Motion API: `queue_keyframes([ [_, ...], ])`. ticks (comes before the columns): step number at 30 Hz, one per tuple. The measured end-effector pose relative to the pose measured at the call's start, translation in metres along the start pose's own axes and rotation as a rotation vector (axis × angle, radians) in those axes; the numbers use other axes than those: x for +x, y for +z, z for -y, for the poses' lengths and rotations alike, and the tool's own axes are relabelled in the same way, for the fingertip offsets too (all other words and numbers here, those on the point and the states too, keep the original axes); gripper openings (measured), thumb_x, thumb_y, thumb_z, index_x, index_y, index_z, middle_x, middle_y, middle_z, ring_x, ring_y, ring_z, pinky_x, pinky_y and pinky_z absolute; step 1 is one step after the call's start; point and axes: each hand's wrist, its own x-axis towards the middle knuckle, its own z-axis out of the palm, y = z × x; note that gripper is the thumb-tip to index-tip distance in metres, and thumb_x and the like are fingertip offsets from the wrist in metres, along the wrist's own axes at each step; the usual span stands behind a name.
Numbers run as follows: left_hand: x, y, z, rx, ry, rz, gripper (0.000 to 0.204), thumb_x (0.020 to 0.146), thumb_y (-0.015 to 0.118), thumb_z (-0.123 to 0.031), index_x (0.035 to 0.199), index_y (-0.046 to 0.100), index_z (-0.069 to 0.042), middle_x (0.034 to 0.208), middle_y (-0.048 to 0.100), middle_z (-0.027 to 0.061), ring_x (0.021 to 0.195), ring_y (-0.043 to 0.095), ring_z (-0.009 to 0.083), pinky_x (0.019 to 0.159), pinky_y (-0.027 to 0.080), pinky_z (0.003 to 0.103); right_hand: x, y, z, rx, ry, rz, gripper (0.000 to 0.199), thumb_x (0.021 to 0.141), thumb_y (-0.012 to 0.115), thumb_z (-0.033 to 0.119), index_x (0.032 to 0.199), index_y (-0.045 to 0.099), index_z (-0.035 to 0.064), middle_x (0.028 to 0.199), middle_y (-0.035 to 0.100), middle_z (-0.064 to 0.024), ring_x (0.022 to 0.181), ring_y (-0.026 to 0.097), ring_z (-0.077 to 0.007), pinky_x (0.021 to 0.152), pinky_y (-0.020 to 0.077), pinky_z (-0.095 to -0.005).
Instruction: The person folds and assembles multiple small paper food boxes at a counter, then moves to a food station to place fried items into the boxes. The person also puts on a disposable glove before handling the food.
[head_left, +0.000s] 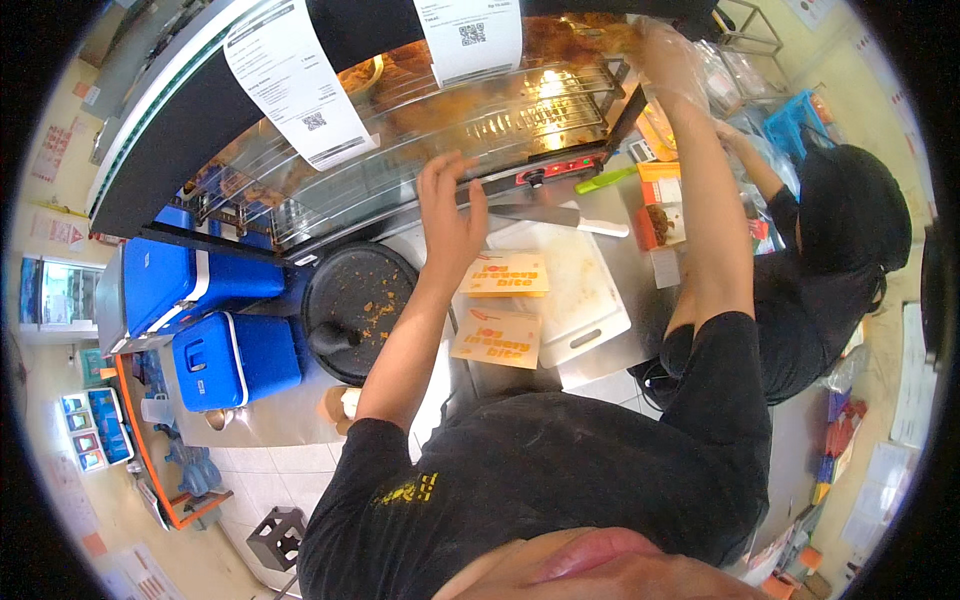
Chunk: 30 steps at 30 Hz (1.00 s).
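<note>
My left hand (pixel 450 205), bare with its fingers apart, hovers in front of the heated display cabinet (pixel 400 180) and holds nothing. My right hand (pixel 675 65), in a clear plastic glove, reaches up to the cabinet's far right end; its fingers are blurred and partly hidden. Below my left hand, two cream paper food sleeves (pixel 507 274) with orange print lie side by side, partly on a white cutting board (pixel 585 290). A wide-bladed knife (pixel 600 227) with a white handle rests across the board's far edge. Fried food shows dimly behind the glass.
A round black tray (pixel 375 270) with crumbs sits left of my forearm. Blue cool boxes (pixel 240 355) stand farther left. Printed slips (pixel 300 90) hang on the cabinet. A green-handled tool (pixel 605 180) lies by an orange box (pixel 660 190). A co-worker in black (pixel 830 250) works close on the right.
</note>
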Motion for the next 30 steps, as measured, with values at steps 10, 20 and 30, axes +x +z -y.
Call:
queue_keyframes([
  [10,-0.014,-0.039,0.097,0.130,-0.362,-0.544,0.076,0.090,0.062,-0.002,0.155,0.025,0.004,0.154,0.031,0.0278,0.146,0.028,0.0461,0.120,0.024,0.051,-0.227,0.023,-0.002,0.814,0.604,0.467,0.039,0.085,0.076,0.031,0.117,0.072,0.0088,0.099,0.077,-0.0121,0.083,0.073,-0.0221,0.068,0.0554,-0.0370],
  [20,-0.005,-0.063,0.141,0.169,-0.450,-0.638,0.082,0.086,0.064,-0.001,0.156,0.022,0.007,0.155,0.028,0.0296,0.148,0.026,0.0446,0.122,0.023,0.050,-0.398,0.171,0.010,0.341,0.230,1.078,0.074,0.075,0.079,0.021,0.144,0.053,0.0265,0.135,0.061,-0.0207,0.117,0.065,-0.0396,0.098,0.0540,-0.0468],
  [30,-0.006,0.018,0.080,0.056,-0.329,-0.417,0.084,0.086,0.064,-0.003,0.158,0.021,0.004,0.153,0.028,0.0304,0.143,0.030,0.0466,0.121,0.023,0.052,-0.416,0.128,0.051,0.216,0.006,0.645,0.065,0.073,0.081,0.046,0.129,0.063,0.0175,0.133,0.060,-0.0196,0.125,0.055,-0.0474,0.100,0.0497,-0.0522],
])
